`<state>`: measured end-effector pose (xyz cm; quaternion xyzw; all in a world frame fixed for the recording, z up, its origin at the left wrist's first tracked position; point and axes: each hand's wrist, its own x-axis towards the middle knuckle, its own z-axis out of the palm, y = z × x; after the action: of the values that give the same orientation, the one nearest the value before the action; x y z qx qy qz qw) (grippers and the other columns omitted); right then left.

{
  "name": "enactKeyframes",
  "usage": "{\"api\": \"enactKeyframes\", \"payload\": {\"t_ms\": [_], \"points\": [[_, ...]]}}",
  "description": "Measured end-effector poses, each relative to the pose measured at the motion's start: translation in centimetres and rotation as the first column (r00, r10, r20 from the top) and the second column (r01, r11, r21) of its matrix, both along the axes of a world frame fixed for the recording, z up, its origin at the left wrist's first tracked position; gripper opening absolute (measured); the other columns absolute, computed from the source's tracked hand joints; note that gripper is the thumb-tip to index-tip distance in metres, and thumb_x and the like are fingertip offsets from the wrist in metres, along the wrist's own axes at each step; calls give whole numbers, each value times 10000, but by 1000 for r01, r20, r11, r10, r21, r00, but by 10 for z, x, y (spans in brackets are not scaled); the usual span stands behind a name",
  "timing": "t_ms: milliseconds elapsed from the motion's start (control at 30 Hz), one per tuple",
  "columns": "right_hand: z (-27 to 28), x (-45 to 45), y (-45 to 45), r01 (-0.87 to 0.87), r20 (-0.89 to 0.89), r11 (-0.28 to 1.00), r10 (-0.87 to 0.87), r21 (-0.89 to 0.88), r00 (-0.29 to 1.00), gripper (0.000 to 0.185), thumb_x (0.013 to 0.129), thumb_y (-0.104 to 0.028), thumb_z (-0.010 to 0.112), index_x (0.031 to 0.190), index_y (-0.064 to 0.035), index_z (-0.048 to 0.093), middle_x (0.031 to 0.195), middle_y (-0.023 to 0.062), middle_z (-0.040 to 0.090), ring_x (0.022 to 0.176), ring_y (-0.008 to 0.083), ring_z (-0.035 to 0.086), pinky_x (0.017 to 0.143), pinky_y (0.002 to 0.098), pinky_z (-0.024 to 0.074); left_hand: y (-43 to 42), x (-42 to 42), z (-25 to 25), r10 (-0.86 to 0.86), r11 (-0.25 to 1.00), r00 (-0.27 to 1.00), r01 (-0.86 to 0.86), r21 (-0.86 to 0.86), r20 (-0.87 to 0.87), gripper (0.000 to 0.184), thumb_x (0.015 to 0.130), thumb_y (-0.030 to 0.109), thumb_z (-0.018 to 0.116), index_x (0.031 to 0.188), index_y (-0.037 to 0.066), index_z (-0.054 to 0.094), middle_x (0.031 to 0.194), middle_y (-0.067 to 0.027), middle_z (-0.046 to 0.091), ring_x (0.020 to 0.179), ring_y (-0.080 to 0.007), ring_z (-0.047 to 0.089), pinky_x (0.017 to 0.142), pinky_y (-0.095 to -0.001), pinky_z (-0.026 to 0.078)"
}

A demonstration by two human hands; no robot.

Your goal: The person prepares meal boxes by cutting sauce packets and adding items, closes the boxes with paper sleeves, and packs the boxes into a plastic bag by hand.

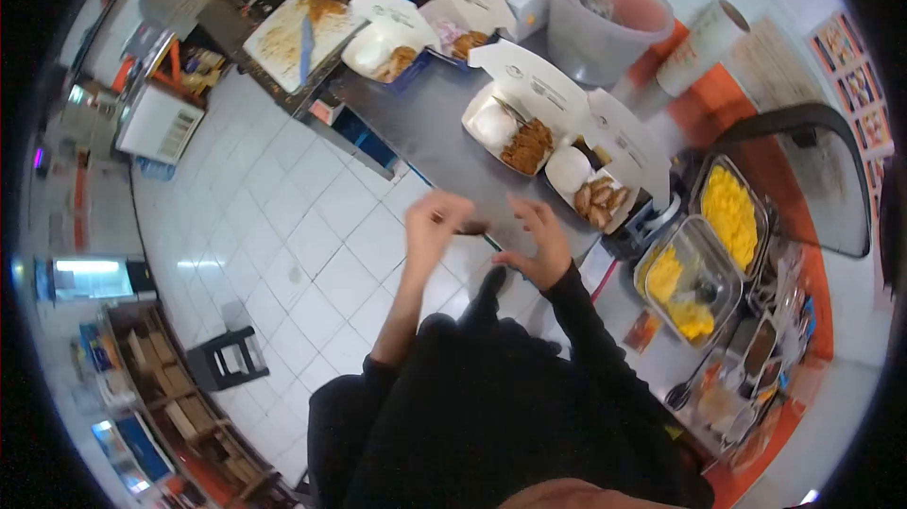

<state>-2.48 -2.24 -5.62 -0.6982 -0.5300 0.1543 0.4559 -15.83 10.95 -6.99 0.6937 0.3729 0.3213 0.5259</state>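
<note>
My left hand (pixel 436 226) is curled closed in front of the counter edge. A small dark shape shows beside its fingers, too blurred to name, and whether the hand holds it is unclear. Opposite it, my right hand (pixel 540 245) has its thumb and fingers spread, with nothing visible in them. Beyond the hands, an open meal box (pixel 510 131) holds white rice and brown breaded meat. Closest to my right hand is another open box (pixel 588 190) with rice and sliced browned meat. Two more open boxes (pixel 387 51) (pixel 463 23) stand farther back on the metal counter (pixel 406 122).
At right are a container of yellow food (pixel 730 216) and a clear tub (pixel 690 282) with more of it. A large plastic bucket (pixel 605 27) and a paper roll (pixel 704 46) stand behind. A knife (pixel 306 51) lies on the cutting board (pixel 274 46). A black stool (pixel 227 358) stands at left.
</note>
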Motion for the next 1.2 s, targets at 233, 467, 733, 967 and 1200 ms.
{"api": "enactKeyframes", "payload": {"t_ms": [233,467,733,967,1200], "points": [[-29,-5,-76,211,-260,954,-263,-213,929,626,677,-152,696,1215,-87,381,992,123,529,754,202,578,660,294,462,169,54,-9,213,876,926,-322,358,312,100,780,122,585,740,30,580,621,-10,535,460,-63,428,420,-210,350],[-70,-59,-257,256,-478,763,-590,-594,651,650,652,-231,724,1183,-67,387,1108,122,498,984,217,499,815,330,407,240,105,-52,387,892,919,-395,220,79,555,701,83,666,1147,-15,350,1123,-148,442,813,-235,556,562,-296,531],[-120,-108,-380,-82,-849,865,-463,-496,255,723,629,-147,730,1236,-95,342,1243,115,364,1139,229,362,948,372,323,103,62,-98,195,954,973,-218,205,124,264,775,99,586,995,30,456,899,-69,520,702,-131,548,497,-249,479],[-125,-45,-401,-391,-860,782,-348,-486,373,714,652,-134,715,1246,-113,320,1240,89,368,1156,247,346,954,392,315,-128,69,-156,-614,789,788,612,-45,-50,471,774,186,606,1161,35,384,1029,-124,503,950,-181,466,749,-286,417],[-115,-28,-433,-293,-793,804,-322,-518,517,655,659,-52,692,1222,-123,365,1187,92,418,1053,204,426,834,335,394,-183,69,-140,-509,859,739,472,-199,-442,531,716,223,652,1136,31,391,880,-175,598,812,-255,593,692,-336,447]]}}
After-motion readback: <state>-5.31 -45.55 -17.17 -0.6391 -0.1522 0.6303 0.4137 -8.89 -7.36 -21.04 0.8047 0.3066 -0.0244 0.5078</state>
